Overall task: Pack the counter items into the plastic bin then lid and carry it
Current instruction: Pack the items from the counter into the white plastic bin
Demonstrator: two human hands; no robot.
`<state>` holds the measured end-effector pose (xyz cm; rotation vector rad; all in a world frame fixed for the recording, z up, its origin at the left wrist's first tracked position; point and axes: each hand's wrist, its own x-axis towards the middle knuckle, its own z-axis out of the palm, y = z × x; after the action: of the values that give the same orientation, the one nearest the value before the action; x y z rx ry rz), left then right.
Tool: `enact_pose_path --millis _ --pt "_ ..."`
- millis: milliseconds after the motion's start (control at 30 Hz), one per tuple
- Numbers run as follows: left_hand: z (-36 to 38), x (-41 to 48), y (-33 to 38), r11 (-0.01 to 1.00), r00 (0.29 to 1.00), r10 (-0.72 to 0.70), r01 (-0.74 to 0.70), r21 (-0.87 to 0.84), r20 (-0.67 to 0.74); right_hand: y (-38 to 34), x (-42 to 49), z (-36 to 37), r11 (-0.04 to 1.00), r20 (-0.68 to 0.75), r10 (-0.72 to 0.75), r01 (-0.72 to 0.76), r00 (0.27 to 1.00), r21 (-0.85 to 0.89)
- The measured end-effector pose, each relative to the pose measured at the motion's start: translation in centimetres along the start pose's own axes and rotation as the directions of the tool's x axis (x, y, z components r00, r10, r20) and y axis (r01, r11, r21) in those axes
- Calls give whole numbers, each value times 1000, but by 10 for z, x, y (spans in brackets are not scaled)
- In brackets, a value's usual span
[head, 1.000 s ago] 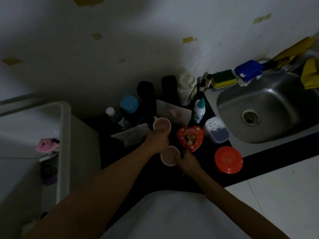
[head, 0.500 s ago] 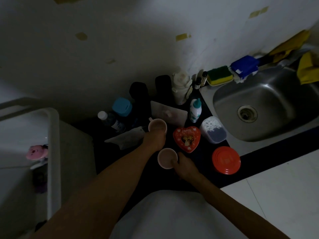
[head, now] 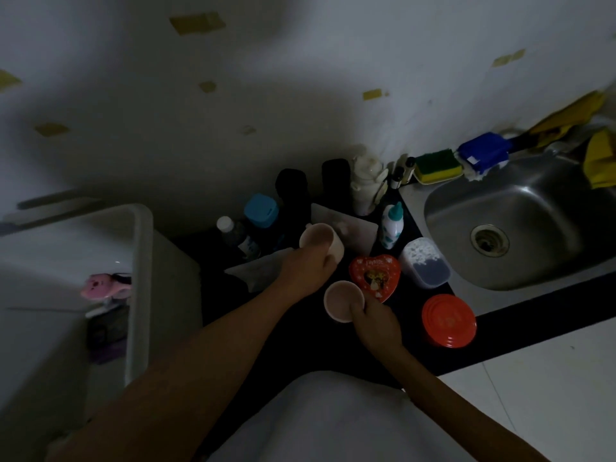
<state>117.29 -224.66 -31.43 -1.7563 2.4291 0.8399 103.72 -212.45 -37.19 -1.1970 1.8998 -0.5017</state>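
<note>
Left hand (head: 308,270) with fingers curled round far pink cup (head: 316,236), right hand (head: 376,323) pinching rim of near pink cup (head: 340,298), red heart tin (head: 375,276) beside both, dark bench (head: 293,348), white plastic bin (head: 141,261) at left

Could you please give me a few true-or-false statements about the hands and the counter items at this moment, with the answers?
1. Each hand holds a cup. True: the left hand grips the far cup and the right hand grips the near cup.
2. The heart tin is already in the bin. False: it lies on the counter beside the near cup.
3. The sponge lies in the sink basin. False: it sits on the ledge behind the sink.
4. A pink toy shows inside the bin. True.
</note>
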Motion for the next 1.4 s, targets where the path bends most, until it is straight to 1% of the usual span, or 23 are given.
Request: enact_pose_path --millis 100,267,400,467,600,767,900,1000,1067,1200,1300,1400 --pt "-15 -13 1 1000 998 18 -18 1 -54 -12 -5 -10 998 -61 -58 60 996 31" --pt "-36 -43 1 999 993 -41 40 -15 -112 -27 -14 -20 996 -145 -81 87 986 35" --pt "-59 -75 -2 992 987 -55 37 -123 -150 -42 -28 -26 992 -193 -77 95 978 86" --pt "-74 -94 -7 988 981 -45 16 -153 -190 -56 -35 -31 988 -209 -99 120 973 94" --pt "-104 -131 -22 981 947 -30 -35 -193 -320 -89 -50 -43 975 -272 -163 198 948 106" --pt "-147 -173 -54 972 883 -31 -83 -222 -468 -149 -66 -48 963 -318 -247 269 915 25" --pt "-177 -202 -85 964 828 -42 -112 -240 -559 -202 -83 -39 927 -302 -353 374 885 13" --pt "-189 -227 -111 964 798 -70 -101 -247 -598 -235 -94 -20 891 -275 -445 451 852 -43" --pt "-195 -244 -135 969 775 -98 -68 -237 -624 -255 -98 -4 864 -247 -501 496 830 -85" --pt "-200 -279 -177 968 757 -150 -20 -252 -637 -294 -110 30 810 -182 -586 575 790 -114" --pt "-196 -299 -205 978 756 -173 54 -203 -631 -318 -118 58 759 -120 -651 641 749 -117" --pt "-188 -312 -235 973 743 -228 147 -179 -629 -333 -127 90 719 -24 -691 683 723 -128"
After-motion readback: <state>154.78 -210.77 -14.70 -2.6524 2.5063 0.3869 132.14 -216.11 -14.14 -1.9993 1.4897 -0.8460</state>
